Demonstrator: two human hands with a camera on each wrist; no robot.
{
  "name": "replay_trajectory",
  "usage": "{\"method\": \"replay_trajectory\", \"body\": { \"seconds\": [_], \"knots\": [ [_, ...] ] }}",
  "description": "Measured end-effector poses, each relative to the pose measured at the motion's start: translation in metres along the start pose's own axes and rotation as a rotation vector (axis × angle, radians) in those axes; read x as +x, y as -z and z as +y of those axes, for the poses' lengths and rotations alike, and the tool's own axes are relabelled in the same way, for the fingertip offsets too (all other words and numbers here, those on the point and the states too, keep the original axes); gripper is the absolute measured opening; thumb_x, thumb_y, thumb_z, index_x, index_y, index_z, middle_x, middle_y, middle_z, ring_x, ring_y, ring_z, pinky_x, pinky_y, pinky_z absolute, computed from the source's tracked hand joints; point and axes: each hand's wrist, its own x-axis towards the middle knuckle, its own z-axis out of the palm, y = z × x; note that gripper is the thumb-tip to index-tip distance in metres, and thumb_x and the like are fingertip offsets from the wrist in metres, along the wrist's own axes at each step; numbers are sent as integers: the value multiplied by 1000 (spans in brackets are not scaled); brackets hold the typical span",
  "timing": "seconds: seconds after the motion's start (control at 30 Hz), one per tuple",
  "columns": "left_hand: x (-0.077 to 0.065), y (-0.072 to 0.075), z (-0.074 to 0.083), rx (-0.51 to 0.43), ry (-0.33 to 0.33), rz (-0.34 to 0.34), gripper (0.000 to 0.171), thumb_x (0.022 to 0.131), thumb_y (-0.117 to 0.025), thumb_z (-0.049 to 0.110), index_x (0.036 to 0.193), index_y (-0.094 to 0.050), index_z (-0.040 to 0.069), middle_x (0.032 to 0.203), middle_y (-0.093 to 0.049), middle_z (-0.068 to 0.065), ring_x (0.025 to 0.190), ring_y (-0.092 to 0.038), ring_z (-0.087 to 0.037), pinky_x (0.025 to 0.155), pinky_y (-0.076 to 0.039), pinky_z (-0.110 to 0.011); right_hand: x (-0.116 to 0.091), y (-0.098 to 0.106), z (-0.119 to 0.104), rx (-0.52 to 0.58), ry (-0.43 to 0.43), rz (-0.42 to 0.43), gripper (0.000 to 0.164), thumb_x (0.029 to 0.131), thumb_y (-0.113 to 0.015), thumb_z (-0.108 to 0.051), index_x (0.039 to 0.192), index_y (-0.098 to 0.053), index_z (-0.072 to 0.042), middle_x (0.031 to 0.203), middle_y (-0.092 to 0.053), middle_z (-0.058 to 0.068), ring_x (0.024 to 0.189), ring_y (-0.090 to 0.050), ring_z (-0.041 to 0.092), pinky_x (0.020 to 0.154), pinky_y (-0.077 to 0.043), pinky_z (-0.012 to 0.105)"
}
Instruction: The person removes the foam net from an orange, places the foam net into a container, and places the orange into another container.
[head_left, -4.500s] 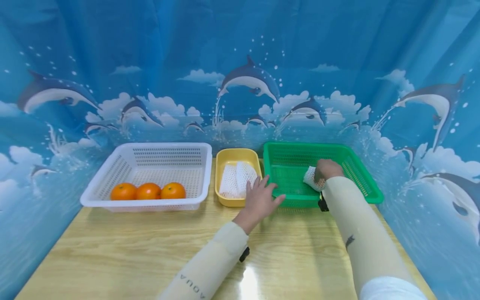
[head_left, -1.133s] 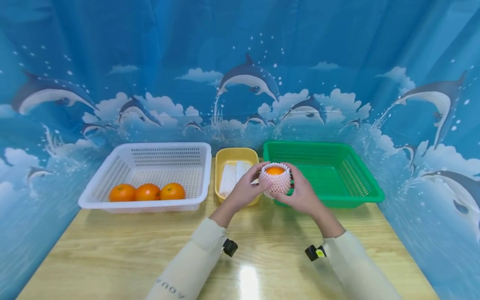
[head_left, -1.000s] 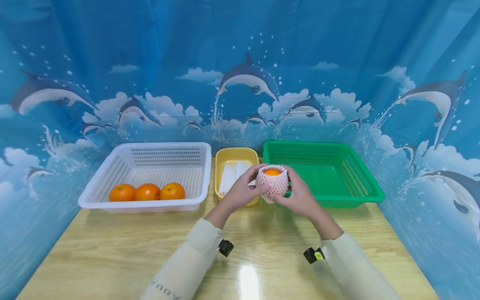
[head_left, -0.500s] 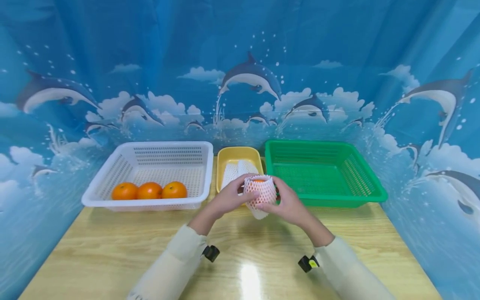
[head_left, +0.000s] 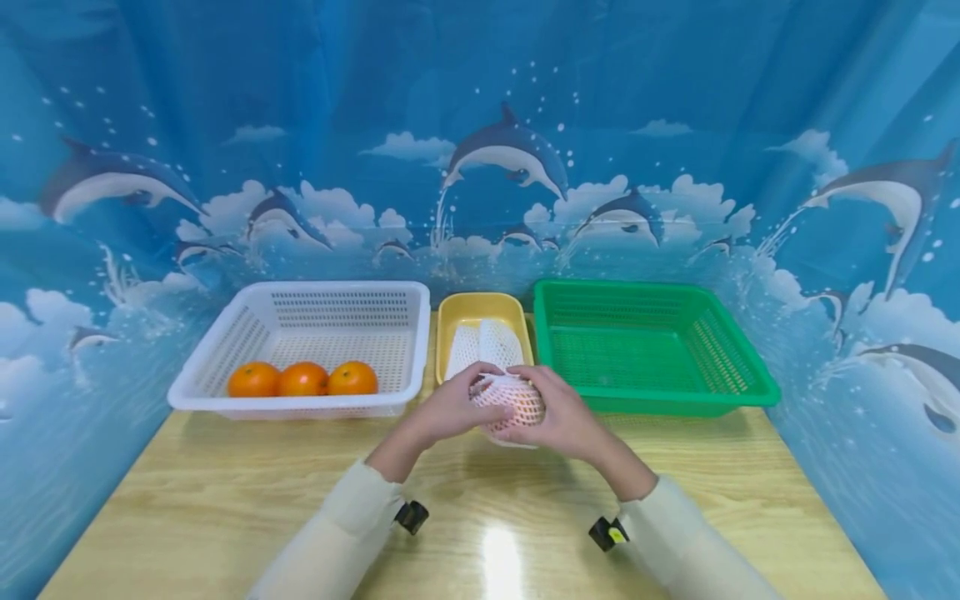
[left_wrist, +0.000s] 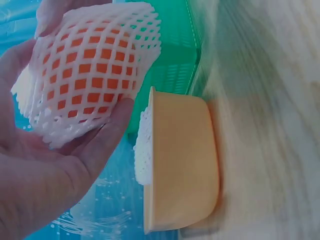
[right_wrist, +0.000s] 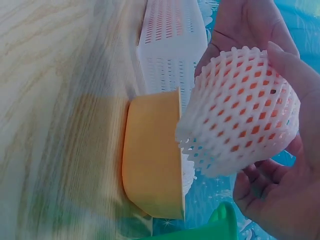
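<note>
An orange in a white foam net sleeve [head_left: 517, 406] is held between both hands, in front of the yellow tray and above the table. My left hand [head_left: 447, 410] grips its left side, thumb across the near face. My right hand [head_left: 567, 419] grips the right side in the same way. Orange skin shows through the mesh in the left wrist view, where the sleeved orange [left_wrist: 90, 70] has loose netting spread past the fruit. In the right wrist view the sleeve [right_wrist: 240, 115] also extends beyond the fruit at its lower left.
A white basket [head_left: 187, 397] with three bare oranges [head_left: 303, 379] stands at the left. The yellow tray [head_left: 447, 310] in the middle holds folded white foam nets [head_left: 498, 343]. At the right stands a green basket [head_left: 652, 403]. Wooden table [head_left: 495, 508] lies in front.
Since 4.5 s ago the right hand has brought the netted item out of the green basket and the left hand has joined it. Lately both hands moved left and nearer, tilting the orange.
</note>
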Motion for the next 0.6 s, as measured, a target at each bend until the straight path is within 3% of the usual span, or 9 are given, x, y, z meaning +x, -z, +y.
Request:
{"method": "replay_trajectory", "body": {
  "seconds": [0.07,0.13,0.3,0.43,0.5,0.6],
  "knots": [
    [-2,-1,-3,-50,14,15,56,84,-76,32,131,-50,15,145,-43,-19,137,-35,-41,106,-39,-55,-1,-1,0,-13,10,16,87,68,-81,-59,138,-48,-19,130,-51,0,107,-53,19,82,-51,38],
    [-3,-1,-6,-100,28,22,53,85,-74,29,130,-50,14,139,-48,-20,130,-43,-42,98,-47,-52,-1,-1,0,1,23,52,86,69,-84,-52,138,-49,-16,130,-51,3,108,-52,22,82,-51,43],
    [-6,0,-11,-256,88,11,51,89,-69,27,132,-47,11,116,-58,-17,95,-63,-27,75,-58,-39,-2,-1,-1,82,50,100,88,69,-88,-37,141,-45,-11,136,-48,9,118,-48,32,89,-48,51],
    [-8,0,-15,-414,125,40,54,93,-63,27,138,-41,7,118,-57,-18,89,-63,-21,79,-58,-41,-4,-2,0,178,53,64,98,66,-90,-30,146,-37,-13,142,-43,10,123,-46,30,96,-47,46],
    [-9,0,-15,-495,137,58,55,94,-60,27,141,-39,6,120,-56,-19,91,-63,-20,83,-57,-44,-5,-3,2,236,64,64,101,66,-91,-26,148,-33,-13,143,-43,12,123,-46,28,99,-45,48],
    [-12,0,-16,-657,135,68,56,97,-53,26,144,-34,5,126,-51,-22,95,-62,-21,89,-54,-48,-5,-5,7,313,90,90,105,67,-90,-32,150,-28,-12,141,-45,14,124,-47,32,102,-42,53]
  ]
}}
